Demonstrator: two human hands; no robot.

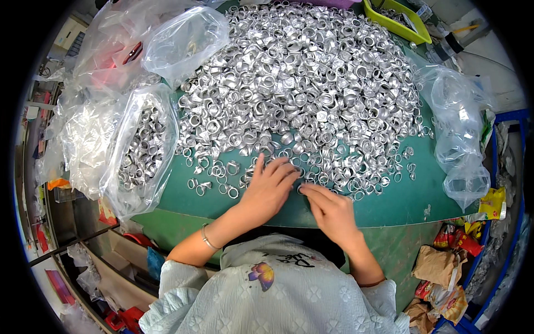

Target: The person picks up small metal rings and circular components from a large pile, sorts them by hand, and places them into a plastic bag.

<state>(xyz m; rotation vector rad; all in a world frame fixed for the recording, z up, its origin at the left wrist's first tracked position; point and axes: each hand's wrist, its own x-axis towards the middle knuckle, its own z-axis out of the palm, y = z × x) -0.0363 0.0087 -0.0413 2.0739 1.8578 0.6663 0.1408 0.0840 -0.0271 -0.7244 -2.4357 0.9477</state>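
Fingers (281, 167) of the left hand (268, 192) are lying spread and flat on the near edge of the ring heap (303, 83), open, gripping nothing I can make out. Right hand (332, 214) is sitting just beside it, fingers (312, 192) extended and close together, tips touching at a small silver ring (301, 188) on the worktop; can't tell whether it's actually pinched.

Green worktop (389, 200) is carrying the whole lot. The heap of silver metal rings is covering most of its far and middle area, thinning to loose singles near the hands. Clear plastic bag (142, 150) at left is lying open and part-filled with the same rings, touching the heap's edge. More crumpled clear bags (186, 39) are piling up behind it; another empty-looking clear bag (459, 133) is hanging over the right edge. Yellow-green tray (397, 22) is sitting at far right. Thin bracelet (207, 239) is on the left wrist.
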